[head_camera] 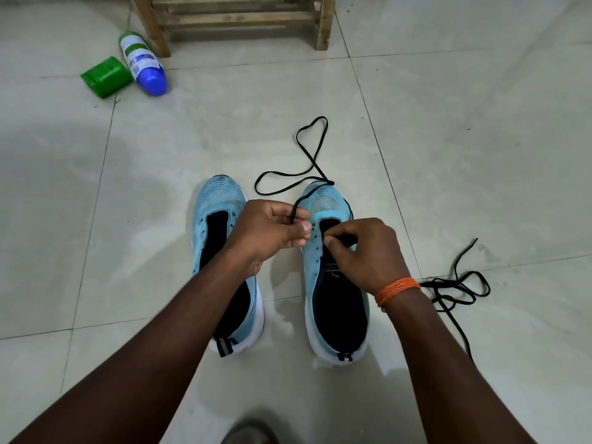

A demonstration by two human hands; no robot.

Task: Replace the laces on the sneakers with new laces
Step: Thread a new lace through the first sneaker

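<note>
Black lace (315, 165) pinched by left hand (272, 233), right hand (365, 248), over right sneaker (312, 264).

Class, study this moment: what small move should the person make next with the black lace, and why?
Probably draw the slack through. The left hand pinches the black lace above the front eyelets of the right-side sneaker, the right hand curls at those eyelets, and most of the lace lies looped on the floor.
</note>
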